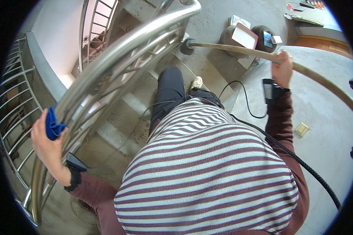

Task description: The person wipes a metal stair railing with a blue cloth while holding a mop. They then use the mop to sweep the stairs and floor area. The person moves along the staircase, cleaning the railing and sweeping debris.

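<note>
My left hand presses a folded blue cloth against the side of the curved stainless steel handrail at the left, with the fingers on the outer side and the thumb on the inner side. My right hand is closed around a long wooden pole at the upper right. The pole's far end, at the foot of the railing, carries a round, dark, fuzzy head, blurred; its exact kind cannot be told. Both wrists wear black straps with small devices.
Concrete stairs run beneath me beside the railing. Two large rounded jars stand near the landing, with an open red-edged box on one. A wall switch is on the pale wall at right. Black cables hang by my body.
</note>
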Available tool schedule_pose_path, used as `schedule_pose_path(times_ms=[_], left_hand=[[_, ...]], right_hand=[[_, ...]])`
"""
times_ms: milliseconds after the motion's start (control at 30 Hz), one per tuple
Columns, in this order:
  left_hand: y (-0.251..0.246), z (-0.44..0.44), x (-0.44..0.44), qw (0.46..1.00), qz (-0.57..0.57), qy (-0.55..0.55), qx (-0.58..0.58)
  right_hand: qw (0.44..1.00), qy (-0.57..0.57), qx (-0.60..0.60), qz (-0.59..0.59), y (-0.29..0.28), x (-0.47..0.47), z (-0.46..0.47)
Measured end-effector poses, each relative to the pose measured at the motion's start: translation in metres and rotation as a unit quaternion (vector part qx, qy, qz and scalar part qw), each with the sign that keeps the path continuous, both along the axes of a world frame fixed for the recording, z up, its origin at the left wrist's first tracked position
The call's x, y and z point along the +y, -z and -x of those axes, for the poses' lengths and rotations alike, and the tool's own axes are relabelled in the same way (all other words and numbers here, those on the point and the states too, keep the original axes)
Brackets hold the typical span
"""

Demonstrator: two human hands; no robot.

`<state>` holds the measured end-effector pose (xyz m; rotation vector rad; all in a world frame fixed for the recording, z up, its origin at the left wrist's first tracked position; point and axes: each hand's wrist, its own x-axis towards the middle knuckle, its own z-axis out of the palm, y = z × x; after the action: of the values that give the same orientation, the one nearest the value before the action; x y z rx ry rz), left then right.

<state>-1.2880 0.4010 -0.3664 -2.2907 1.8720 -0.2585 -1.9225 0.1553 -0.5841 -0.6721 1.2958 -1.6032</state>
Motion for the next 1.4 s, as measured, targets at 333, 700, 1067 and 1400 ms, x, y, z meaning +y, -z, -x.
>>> schedule_pose_path(times_ms=[333, 700, 1067, 1400], left_hand=[[0.027, 0.026, -0.038, 1.0, -0.016, 0.024, -0.008], [0.03, 0.025, -0.04, 1.0, -0.021, 0.014, -0.001], [0.03, 0.02, -0.036, 0.999, -0.019, 0.032, 0.014], [0.029, 0.022, -0.036, 1.0, -0.021, 0.021, 0.007]], right_hand=[[0.941, -0.134, 0.296, -0.093, 0.206, 0.043, -0.008], [0.97, -0.108, 0.195, -0.1, 0.15, 0.08, 0.139], [0.924, -0.062, 0.327, -0.189, 0.086, 0.102, 0.196], [0.861, -0.067, 0.429, -0.266, 0.166, 0.026, 0.084]])
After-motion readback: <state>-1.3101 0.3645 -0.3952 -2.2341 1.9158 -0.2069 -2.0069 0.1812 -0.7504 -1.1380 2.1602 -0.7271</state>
